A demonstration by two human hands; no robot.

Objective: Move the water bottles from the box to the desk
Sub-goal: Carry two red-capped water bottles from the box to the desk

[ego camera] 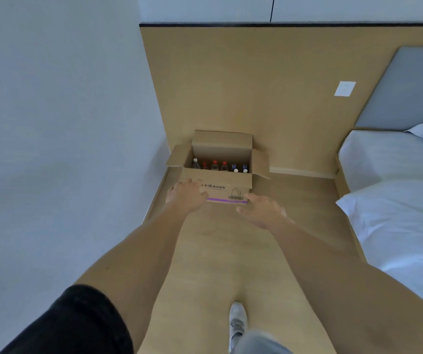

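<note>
I see the open cardboard box (220, 185) on the wooden floor (213, 254), in the corner where the white wall (59, 123) meets the tan panel (256, 98) — the water bottles (219, 166) stand upright inside it, red, white and blue caps showing. My left hand (186, 194) reaches out with relaxed fingers over the box's near left corner; whether it touches, I cannot tell. My right hand (261, 209) hangs spread and loose just before the box front — holding nothing. A bed (397, 180) lies to the right.

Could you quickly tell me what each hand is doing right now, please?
Left hand: open, holding nothing, in front of the cardboard box.
Right hand: open, fingers spread, holding nothing.
</note>
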